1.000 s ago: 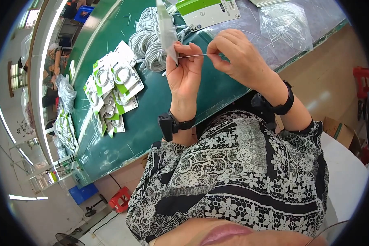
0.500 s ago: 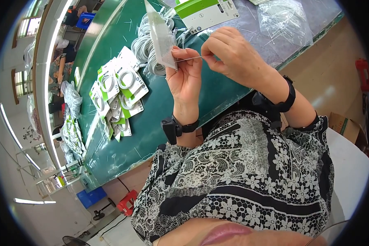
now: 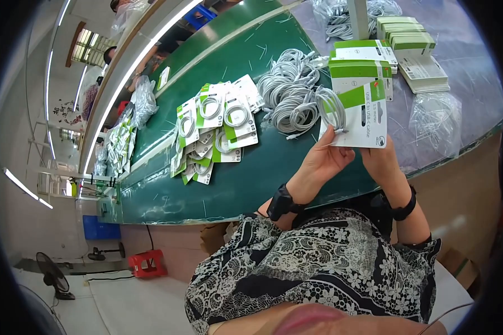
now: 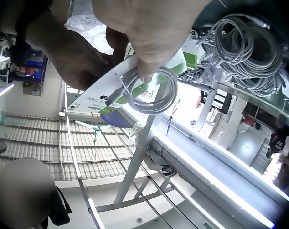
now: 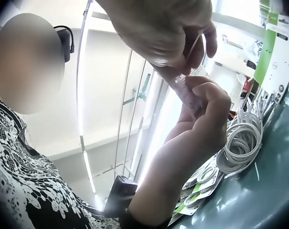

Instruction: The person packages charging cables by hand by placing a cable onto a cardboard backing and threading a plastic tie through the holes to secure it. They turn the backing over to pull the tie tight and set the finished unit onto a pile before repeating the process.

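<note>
Coiled grey-white USB cable lies against the left side of a green-and-white printed card, raised in front of the body. My left hand grips the card's lower left corner; in the left wrist view its thumb presses on the coil. Behind the card's lower right edge is my right hand, its fingers mostly hidden in the head view. From the right wrist, a thin white tie shows between the right fingers, close above the left hand.
Loose coiled cables are heaped just beyond the hands. Carded cables lie piled to the left on the green table. Stacked cards and a clear bag of thin white ties are at the right.
The head view has turned, shifting the table contents. The card, edge-on before, now faces the camera with its coil. My right hand, earlier drawing a thin tie outward, has come in behind the card.
</note>
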`<state>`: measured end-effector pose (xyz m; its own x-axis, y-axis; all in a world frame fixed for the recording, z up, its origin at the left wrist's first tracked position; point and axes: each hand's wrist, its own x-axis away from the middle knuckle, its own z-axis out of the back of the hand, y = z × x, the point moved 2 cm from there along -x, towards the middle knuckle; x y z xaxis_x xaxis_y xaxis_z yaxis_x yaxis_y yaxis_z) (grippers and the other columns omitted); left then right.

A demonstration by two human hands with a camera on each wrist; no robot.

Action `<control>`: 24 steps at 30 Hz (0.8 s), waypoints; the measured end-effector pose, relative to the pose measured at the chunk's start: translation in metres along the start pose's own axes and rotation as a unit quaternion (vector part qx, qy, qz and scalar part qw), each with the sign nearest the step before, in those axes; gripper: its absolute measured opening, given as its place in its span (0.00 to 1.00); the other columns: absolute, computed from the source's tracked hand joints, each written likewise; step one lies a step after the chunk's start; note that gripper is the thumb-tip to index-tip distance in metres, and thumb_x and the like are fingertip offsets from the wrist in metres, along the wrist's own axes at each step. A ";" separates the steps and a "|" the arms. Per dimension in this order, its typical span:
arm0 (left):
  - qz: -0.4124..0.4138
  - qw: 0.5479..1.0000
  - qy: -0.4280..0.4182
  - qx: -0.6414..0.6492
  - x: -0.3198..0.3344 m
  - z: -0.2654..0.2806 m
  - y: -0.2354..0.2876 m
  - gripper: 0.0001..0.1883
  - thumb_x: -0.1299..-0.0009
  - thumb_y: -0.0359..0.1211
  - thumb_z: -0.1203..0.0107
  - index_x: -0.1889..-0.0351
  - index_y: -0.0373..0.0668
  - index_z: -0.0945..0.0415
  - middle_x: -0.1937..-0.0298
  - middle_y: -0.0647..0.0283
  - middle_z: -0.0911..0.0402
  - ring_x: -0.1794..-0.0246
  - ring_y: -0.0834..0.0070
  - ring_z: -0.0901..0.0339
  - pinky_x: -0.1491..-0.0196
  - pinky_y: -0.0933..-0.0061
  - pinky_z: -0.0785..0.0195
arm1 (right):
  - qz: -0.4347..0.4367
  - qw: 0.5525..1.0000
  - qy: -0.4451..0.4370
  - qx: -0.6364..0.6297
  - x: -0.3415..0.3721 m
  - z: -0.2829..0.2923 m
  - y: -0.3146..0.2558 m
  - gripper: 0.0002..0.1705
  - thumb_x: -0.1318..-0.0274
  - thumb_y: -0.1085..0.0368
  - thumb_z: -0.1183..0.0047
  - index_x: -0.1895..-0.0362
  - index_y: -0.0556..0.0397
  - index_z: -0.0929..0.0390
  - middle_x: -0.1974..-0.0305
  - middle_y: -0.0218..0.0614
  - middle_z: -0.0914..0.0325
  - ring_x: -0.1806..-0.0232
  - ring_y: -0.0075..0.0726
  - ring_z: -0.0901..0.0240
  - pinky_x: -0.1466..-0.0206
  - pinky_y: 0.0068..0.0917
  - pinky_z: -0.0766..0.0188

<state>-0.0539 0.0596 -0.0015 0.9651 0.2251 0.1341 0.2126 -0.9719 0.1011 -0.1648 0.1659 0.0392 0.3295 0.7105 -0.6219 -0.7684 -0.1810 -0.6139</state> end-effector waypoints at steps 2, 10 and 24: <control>-0.008 0.998 0.048 -0.024 0.002 -0.010 -0.002 0.18 0.29 0.43 0.48 0.45 0.46 0.31 0.51 0.64 0.22 0.57 0.73 0.24 0.56 0.67 0.29 | 0.001 1.000 0.007 -0.006 0.000 0.002 0.001 0.17 0.57 0.76 0.45 0.58 0.55 0.24 0.55 0.45 0.24 0.51 0.55 0.30 0.51 0.42 0.30; 0.008 0.993 0.106 -0.046 0.011 -0.019 -0.003 0.18 0.29 0.42 0.47 0.45 0.45 0.32 0.54 0.63 0.22 0.58 0.72 0.23 0.55 0.66 0.28 | 0.042 0.999 0.010 -0.015 0.002 0.014 0.000 0.20 0.57 0.78 0.46 0.55 0.57 0.24 0.53 0.46 0.25 0.50 0.57 0.31 0.47 0.43 0.31; -0.042 0.982 0.111 -0.149 0.003 -0.008 -0.002 0.20 0.29 0.39 0.46 0.42 0.46 0.35 0.48 0.65 0.24 0.50 0.73 0.25 0.50 0.66 0.28 | -0.063 0.993 0.072 0.075 0.036 0.055 0.005 0.21 0.56 0.79 0.45 0.53 0.56 0.26 0.57 0.42 0.25 0.54 0.45 0.29 0.51 0.35 0.33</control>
<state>-0.0525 0.0630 0.0070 0.8817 0.3446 0.3222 0.2031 -0.8937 0.4000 -0.1870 0.2284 0.0408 0.4951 0.6151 -0.6136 -0.7850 0.0141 -0.6193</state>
